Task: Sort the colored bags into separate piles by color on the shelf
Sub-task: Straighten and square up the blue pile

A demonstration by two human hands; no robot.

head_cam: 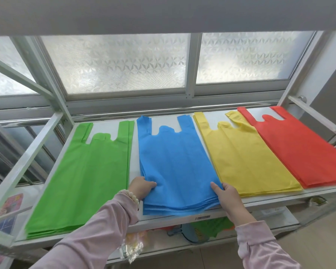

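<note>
Four flat piles of handled bags lie side by side on the white shelf (167,220): green bags (85,171) at the left, then blue bags (175,162), yellow bags (246,158), and red bags (303,148) at the right. My left hand (141,187) grips the blue pile's near left edge, thumb on top. At the near right edge of the same pile, my right hand (227,199) holds it with the thumb on top and fingers under. The blue pile's near end overhangs the shelf front slightly.
A frosted window (124,63) runs behind the shelf. White metal frame bars (27,152) cross at the left and right sides. A lower shelf (202,241) holds a blue basket, coloured items and a clear packet. An upper board spans overhead.
</note>
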